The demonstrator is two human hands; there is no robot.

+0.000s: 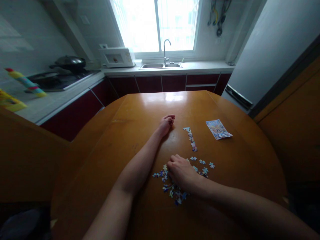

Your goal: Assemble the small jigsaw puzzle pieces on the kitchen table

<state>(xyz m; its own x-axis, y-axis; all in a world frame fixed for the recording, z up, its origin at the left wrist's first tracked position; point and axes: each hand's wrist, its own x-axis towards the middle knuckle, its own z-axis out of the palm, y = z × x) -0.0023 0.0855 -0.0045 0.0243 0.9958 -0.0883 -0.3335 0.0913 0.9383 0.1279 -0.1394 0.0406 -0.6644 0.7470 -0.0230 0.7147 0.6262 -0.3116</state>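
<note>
Head view: right hand covers near pieces, left hand rests farther off, neither grip can be told; light, flat sorting advised.

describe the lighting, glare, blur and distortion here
Head view: the window is blown out white, its glare on the far end of the wooden table; head view: wide-angle distortion tilts the refrigerator; head view: jigsaw pieces look soft, details unclear.

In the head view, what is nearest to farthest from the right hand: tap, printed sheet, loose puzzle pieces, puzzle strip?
1. Loose puzzle pieces, around the right hand.
2. Puzzle strip, ahead.
3. Printed sheet, ahead, farther right.
4. Tap, far ahead.
</note>
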